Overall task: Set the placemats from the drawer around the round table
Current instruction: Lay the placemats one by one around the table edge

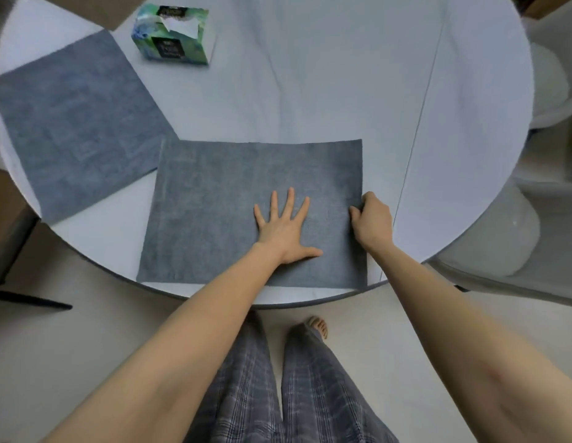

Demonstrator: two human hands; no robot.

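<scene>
A grey rectangular cloth placemat lies flat at the near edge of the round white bench, its near long side almost at the rim. The left hand rests palm down on the right half of this mat, fingers spread and straight, thumb stuck out to the right; its grip is released, only pressing on the cloth. The left forearm reaches in from the lower left, straight and bare. The right hand is at the mat's right short edge, knuckles up, fingers curled with the thumb tucked under, its grip pinched onto that edge of the cloth. The right forearm comes in from the lower right, bent slightly inward at the wrist.

A second grey cloth placemat lies at the bench's left edge, turned at an angle, its near right corner just beside the first mat's far left corner. A green and blue patterned tissue box stands near the far left of the bench, just beyond the second mat, a white tissue sticking out of its top.
</scene>
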